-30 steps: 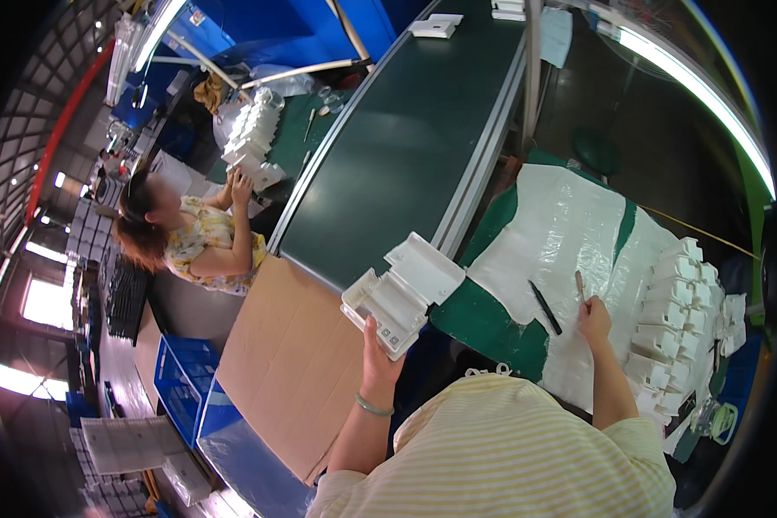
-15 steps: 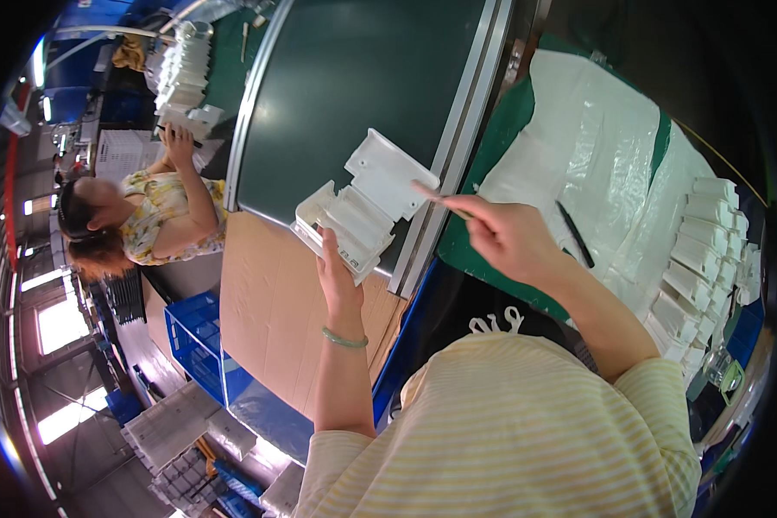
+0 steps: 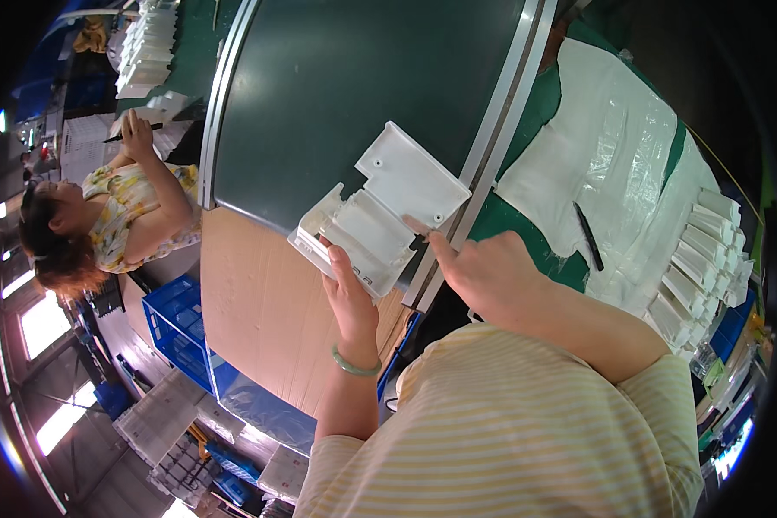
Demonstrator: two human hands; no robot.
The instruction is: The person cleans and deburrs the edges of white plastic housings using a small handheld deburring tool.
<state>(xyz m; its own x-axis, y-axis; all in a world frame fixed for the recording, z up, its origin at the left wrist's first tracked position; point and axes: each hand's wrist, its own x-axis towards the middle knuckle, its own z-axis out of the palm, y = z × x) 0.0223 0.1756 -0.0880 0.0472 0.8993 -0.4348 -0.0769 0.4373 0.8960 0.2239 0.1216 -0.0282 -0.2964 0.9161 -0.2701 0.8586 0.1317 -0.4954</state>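
My left hand (image 3: 350, 298) grips a white plastic housing (image 3: 363, 220) from below, thumb along its near edge. The housing has a deep ribbed tray part and a flat panel (image 3: 414, 177) with small round holes, spread out beside it. My right hand (image 3: 488, 268) is at the panel's lower right corner, index finger stretched toward the part and the other fingers curled. From its fingertips a short pinkish-brown thing (image 3: 416, 224) sticks out against the housing; its kind is too small to tell. A pale green bangle (image 3: 356, 363) circles my left wrist.
A dark green conveyor belt (image 3: 363, 78) with metal rails lies beyond the housing. At right, a white plastic sheet (image 3: 613, 129) bears a black pen-like tool (image 3: 588, 235) and stacked white parts (image 3: 704, 259). Cardboard (image 3: 255, 302) and a blue crate (image 3: 177, 324) are at left, near a co-worker (image 3: 121, 207).
My right hand has moved left and down, from the panel's outer edge toward where the panel meets the tray. My left hand still grips the housing. The view has shifted slightly.
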